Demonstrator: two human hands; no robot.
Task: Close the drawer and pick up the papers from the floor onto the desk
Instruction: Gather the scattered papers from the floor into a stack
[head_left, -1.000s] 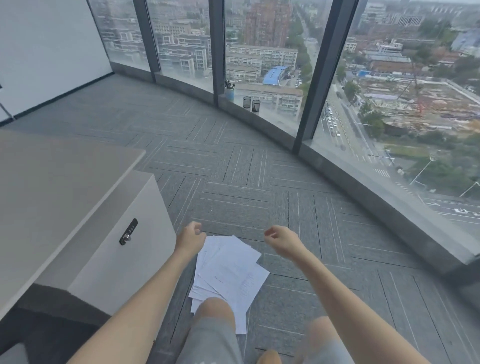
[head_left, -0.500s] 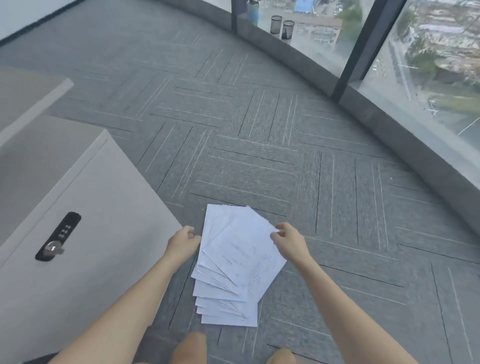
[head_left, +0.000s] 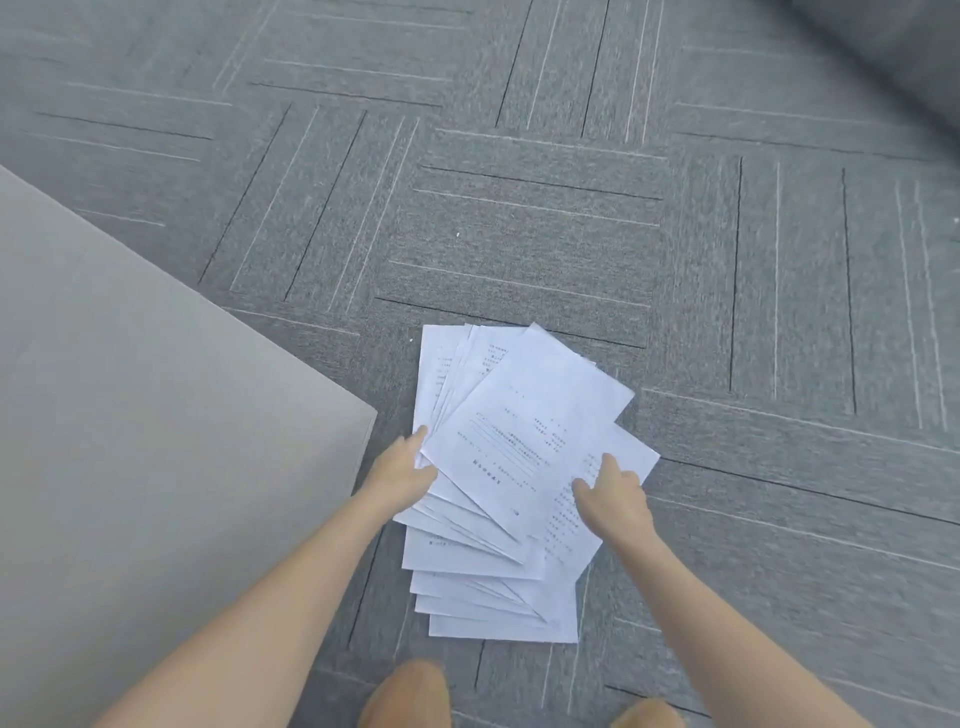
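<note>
Knees (head_left: 405, 696) down so I can reach. Left hand (head_left: 402, 470) loose-open on the papers' (head_left: 519, 431) left edge, right hand (head_left: 613, 493) spread flat on the right side: bracketing the fanned stack to square it. Papers on carpet (head_left: 519, 234), beside cabinet (head_left: 156, 441).

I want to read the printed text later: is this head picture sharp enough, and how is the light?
Head view: soft, even light, no glare; papers slightly blurred, print unreadable; carpet smeared toward the edges; hands cast only faint shadows.
</note>
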